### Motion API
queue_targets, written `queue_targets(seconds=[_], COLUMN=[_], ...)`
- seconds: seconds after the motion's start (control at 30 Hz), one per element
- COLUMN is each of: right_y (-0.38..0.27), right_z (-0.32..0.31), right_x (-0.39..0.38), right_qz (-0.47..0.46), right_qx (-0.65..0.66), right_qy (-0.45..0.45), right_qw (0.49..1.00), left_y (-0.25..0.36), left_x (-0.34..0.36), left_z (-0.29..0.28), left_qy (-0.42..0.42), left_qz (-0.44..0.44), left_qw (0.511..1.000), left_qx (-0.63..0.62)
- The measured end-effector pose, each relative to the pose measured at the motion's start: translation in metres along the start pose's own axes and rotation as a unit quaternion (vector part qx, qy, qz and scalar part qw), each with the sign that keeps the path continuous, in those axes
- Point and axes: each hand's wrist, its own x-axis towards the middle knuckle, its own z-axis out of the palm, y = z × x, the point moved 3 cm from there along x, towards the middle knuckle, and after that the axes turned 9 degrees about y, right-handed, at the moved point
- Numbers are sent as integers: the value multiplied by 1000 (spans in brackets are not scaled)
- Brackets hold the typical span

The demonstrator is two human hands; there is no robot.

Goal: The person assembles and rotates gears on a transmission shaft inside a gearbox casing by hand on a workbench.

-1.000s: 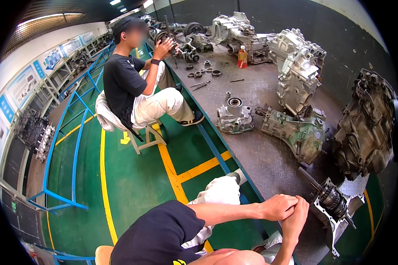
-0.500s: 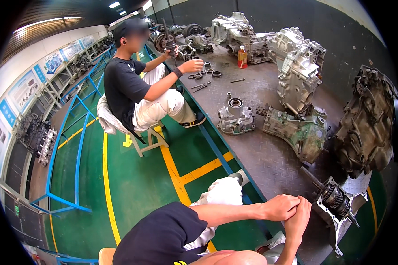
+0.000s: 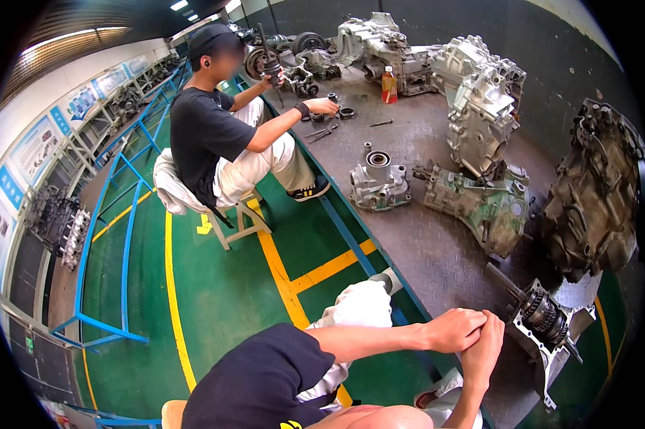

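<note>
Left hand (image 3: 451, 332) and right hand (image 3: 484, 343) clasped together in the head view, fingers curled, meeting at the fingers. No part visible in either; can't tell if something small is hidden between. Nearest piece: gear shaft (image 3: 542, 319) with stacked gears, lying across the open transmission case half (image 3: 549, 379) on the tread-plate bench (image 3: 422, 250). It's to the right of the hands, near, not touched. Long axis slants upper left to lower right, both ends poking past the case flange. Right hand is nearer; left sits on its far side. Green-stained gearbox housing (image 3: 483, 209) lies just past the shaft's upper end; contact there unclear.
</note>
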Motion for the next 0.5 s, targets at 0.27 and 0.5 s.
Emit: queue_targets(seconds=[0.27,0.5], right_y=[-1,-2], right_z=[0,-2], right_x=[0,0], right_qz=[-8,-16], right_qx=[-3,-7], right_qy=[-1,0], right_qw=[1000,1000], left_y=[-1,0], left_x=[-1,0], left_z=[0,0], left_qy=[-4,-7], left_qz=[0,0], left_qw=[1000,1000], left_qx=[1,5])
